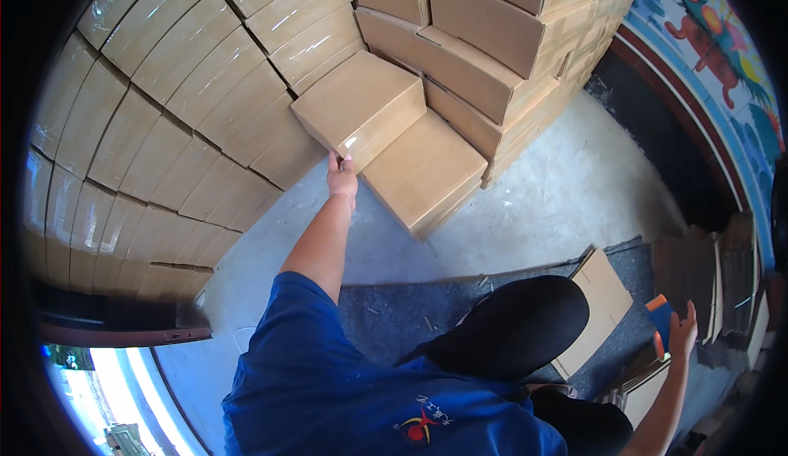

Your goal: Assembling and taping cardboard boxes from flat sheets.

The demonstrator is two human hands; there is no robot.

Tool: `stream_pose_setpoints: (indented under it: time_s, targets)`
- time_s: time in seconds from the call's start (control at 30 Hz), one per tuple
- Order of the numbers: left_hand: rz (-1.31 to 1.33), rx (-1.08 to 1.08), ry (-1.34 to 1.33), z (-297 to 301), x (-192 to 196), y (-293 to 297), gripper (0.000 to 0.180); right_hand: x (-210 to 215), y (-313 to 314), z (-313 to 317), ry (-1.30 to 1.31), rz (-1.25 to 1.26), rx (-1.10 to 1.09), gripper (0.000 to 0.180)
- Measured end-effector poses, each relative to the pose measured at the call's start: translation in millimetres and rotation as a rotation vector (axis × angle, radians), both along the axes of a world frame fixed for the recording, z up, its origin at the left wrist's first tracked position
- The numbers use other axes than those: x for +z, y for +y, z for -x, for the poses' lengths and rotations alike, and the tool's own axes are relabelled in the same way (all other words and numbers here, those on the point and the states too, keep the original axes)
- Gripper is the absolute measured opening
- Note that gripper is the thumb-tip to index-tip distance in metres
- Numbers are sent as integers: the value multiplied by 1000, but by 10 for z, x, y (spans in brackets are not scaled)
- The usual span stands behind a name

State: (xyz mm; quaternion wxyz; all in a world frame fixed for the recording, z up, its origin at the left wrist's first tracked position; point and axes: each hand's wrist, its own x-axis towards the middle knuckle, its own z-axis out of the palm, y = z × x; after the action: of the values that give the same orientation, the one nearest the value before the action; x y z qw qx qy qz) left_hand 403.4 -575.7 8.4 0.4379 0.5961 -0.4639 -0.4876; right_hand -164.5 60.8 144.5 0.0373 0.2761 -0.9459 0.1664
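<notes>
My left hand [342, 177] reaches forward, its fingers gripping the near lower corner of a closed cardboard box [361, 99]. A strip of clear tape shines on that box's near side. It rests partly beside and above another closed cardboard box [427, 169] on the floor. Out to the right, my right hand [683, 333] is closed around a blue and orange tape dispenser [659, 322], held away from the boxes. Part of its grip is hidden behind the fingers.
Tall stacks of taped cartons [180, 70] rise on the left, and more cartons [484, 29] at the back right. A flattened carton [606, 292] lies by my knee on a dark mat [377, 316]. Folded cardboard [722, 275] stands at far right near a painted wall [714, 37].
</notes>
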Motion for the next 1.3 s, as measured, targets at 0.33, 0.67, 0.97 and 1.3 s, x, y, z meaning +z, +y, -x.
stream_pose_setpoints:
  time_s: [0.33,0.67,0.97,1.3]
  targets:
    - [86,171,-49,49,-146,-297,72,-242,1383,-124,-2,-350,-314,56]
    - [-357,90,590,12,-97,-617,93,-214,1519,-310,-151,-532,-414,55]
    - [-578,679,224,113,-802,-212,90,-250,1550,-350,-23,-411,-345,53]
    - [-386,95,145,814,-362,1506,20,137,1099,-763,-130,-282,-432,42]
